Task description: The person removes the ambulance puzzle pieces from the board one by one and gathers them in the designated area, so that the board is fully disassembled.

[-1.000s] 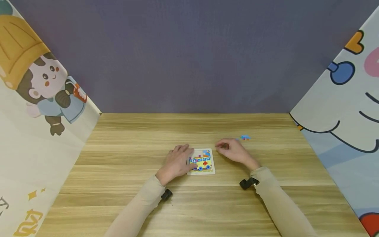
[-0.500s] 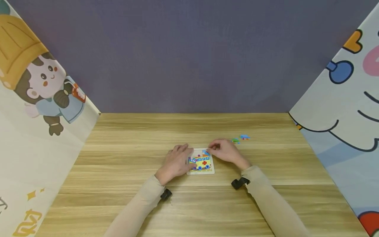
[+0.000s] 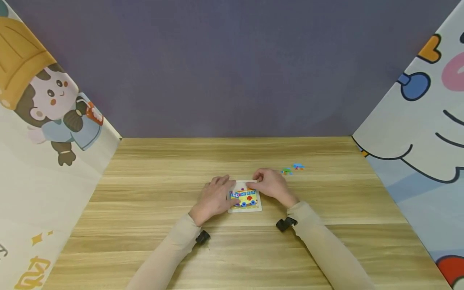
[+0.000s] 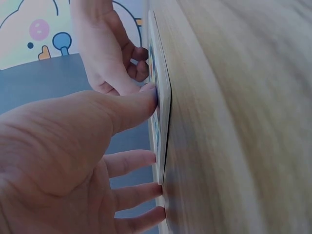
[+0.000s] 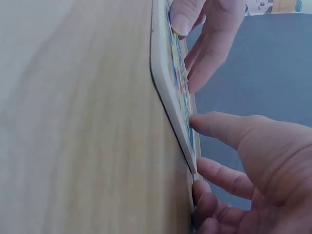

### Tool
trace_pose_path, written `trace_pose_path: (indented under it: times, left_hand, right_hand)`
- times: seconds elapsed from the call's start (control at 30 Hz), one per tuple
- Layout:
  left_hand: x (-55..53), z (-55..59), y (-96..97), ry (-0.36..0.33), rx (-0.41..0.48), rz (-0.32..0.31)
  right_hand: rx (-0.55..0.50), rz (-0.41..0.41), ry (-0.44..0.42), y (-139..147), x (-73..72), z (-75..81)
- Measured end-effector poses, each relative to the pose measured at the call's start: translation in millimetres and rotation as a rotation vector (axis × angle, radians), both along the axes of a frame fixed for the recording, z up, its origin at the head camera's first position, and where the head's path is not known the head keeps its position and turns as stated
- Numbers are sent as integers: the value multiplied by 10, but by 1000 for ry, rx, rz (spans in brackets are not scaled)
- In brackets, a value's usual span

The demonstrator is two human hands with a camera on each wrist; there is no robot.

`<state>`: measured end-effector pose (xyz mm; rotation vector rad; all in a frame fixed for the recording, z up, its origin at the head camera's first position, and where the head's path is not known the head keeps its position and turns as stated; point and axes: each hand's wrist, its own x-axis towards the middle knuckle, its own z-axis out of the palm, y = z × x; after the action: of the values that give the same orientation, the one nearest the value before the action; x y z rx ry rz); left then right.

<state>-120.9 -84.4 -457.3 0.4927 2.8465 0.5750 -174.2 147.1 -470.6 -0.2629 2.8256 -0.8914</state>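
A small square picture puzzle (image 3: 248,194) with a white frame lies flat on the table, showing a yellow ambulance with a red cross. My left hand (image 3: 214,196) rests across its left side; in the left wrist view the thumb (image 4: 136,107) presses on the picture and straight fingers touch down by the frame's edge. At the far right corner is my right hand (image 3: 272,184). Its thumb (image 5: 214,126) touches the picture face, while the bent fingers sit around the far edge. Whether a puzzle piece lies under that thumb is hidden.
Beyond my right hand lie a green puzzle piece (image 3: 286,171) and a blue one (image 3: 298,166). A wooden table (image 3: 159,233) spreads around, with a grey-blue panel (image 3: 232,72) behind it and cartoon-printed walls at both sides.
My right hand has moved left from beside the puzzle onto its far right corner, covering it and uncovering the green piece behind. My left hand stays in place.
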Motion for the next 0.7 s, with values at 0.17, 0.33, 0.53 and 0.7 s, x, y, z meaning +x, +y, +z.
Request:
trace_pose_path:
  times: [0.17,0.33,0.53,0.7]
  left_hand:
    - [3,5,5,4,-4,-1]
    - [7,12,-4,9,-6,-3]
    - [9,1,-7,18,-16,-16]
    - [18,5,8,26,-19,-17]
  right_hand:
    - [46,-36,-11,-47,14,26]
    - [58,-56,-13,-87,2,36]
    - [37,-64,-13,-81,-8,2]
    - [25,-51,2,-50,1,-15]
